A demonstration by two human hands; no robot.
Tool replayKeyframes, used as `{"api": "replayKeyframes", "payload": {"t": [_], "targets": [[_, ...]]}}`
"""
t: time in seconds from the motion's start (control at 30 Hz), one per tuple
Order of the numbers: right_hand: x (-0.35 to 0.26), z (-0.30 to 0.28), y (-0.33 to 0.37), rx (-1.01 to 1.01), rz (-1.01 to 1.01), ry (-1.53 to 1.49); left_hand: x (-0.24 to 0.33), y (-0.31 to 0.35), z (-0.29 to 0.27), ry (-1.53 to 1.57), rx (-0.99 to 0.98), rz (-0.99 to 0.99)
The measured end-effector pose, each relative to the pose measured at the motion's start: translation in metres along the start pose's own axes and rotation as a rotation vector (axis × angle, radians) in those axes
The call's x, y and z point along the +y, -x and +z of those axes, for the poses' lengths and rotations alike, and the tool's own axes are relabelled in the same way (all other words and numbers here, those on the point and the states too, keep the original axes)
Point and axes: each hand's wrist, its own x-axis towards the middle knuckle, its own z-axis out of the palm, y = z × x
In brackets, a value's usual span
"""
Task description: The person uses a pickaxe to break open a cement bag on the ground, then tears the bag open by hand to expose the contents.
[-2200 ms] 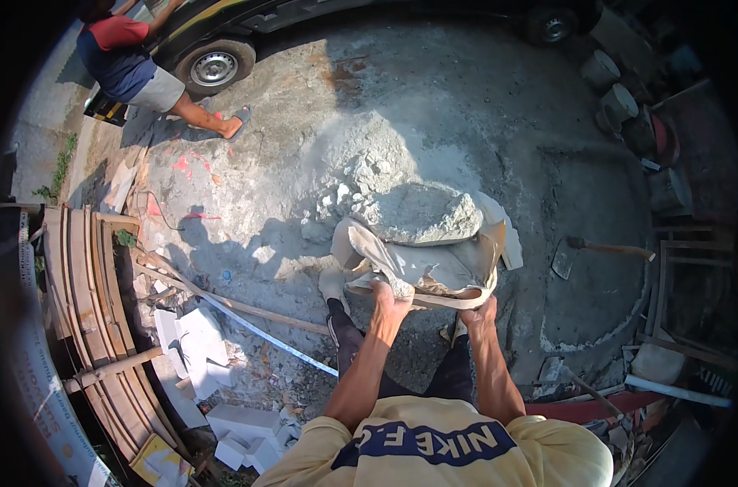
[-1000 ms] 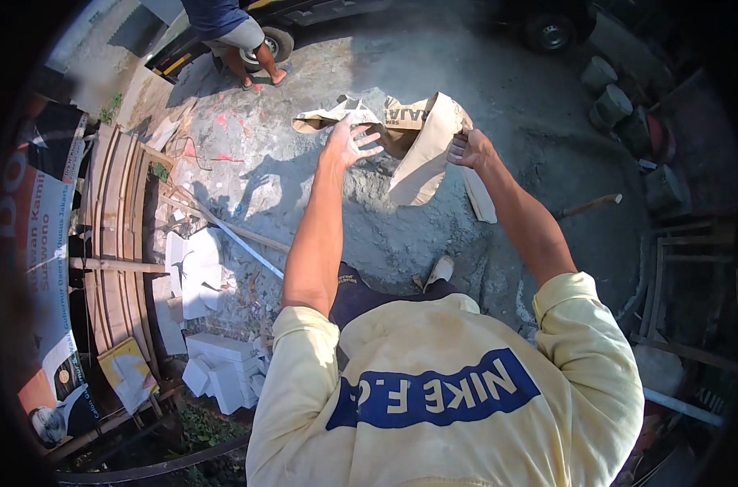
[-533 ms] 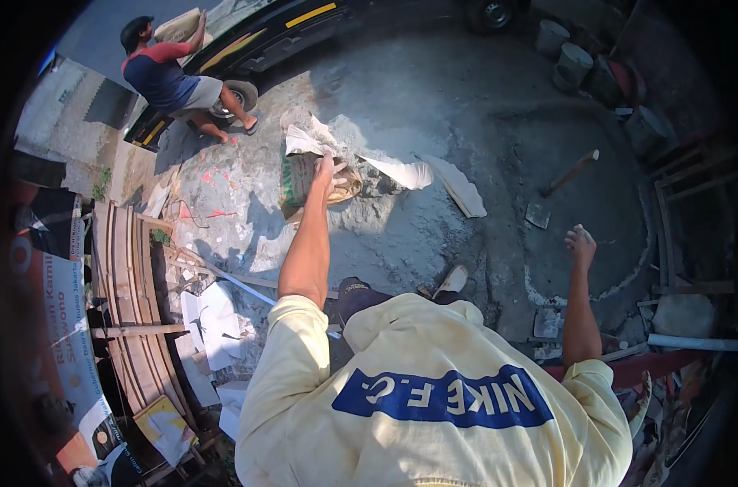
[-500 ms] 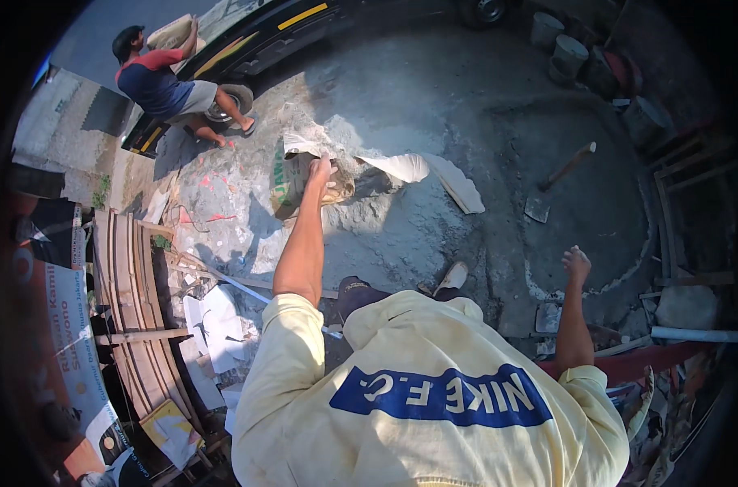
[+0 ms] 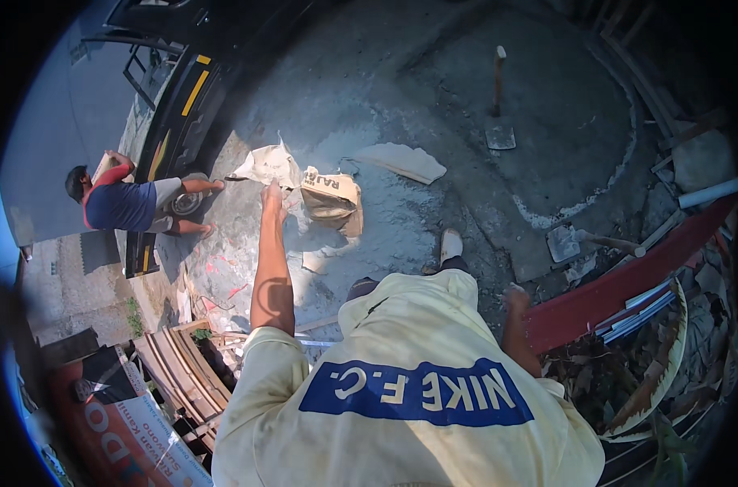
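My left arm reaches forward, and my left hand [image 5: 273, 200] is closed on the edge of a torn, pale paper sack [image 5: 270, 165]. Just to its right a crumpled brown part of a paper sack [image 5: 334, 199] sits on the grey powder [image 5: 389, 231]; I cannot tell if the two are one piece. A further torn strip of paper [image 5: 403, 161] lies flat beyond the powder. Low at my right side, my right hand [image 5: 517, 300] hangs near a red board, touching no sack; its fingers are too blurred to read.
A hoe [image 5: 500, 134] stands with its handle up on the wet grey floor. A second tool [image 5: 564, 243] lies by the red board [image 5: 629, 280]. At the left another person [image 5: 121, 203] carries a sack beside a dark truck [image 5: 186, 122]. Curved planks [image 5: 174, 365] and a banner [image 5: 133, 430] lie nearer.
My view has turned, so the scene sits differently. The sack part in my left hand has swung left, away from the brown part. My right hand has dropped closer to my body.
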Motion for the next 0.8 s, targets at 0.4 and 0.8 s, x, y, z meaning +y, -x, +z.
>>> {"api": "replayKeyframes", "payload": {"t": [0.4, 0.8], "targets": [[-0.295, 0.14, 0.143, -0.249, -1.17, 0.357, 0.026, 0.124, 0.218, -0.084, -0.576, -0.021], [-0.228, -0.003, 0.078, 0.191, -0.858, 0.629, -0.03, 0.26, 0.395, -0.738, -1.328, 0.006]]}}
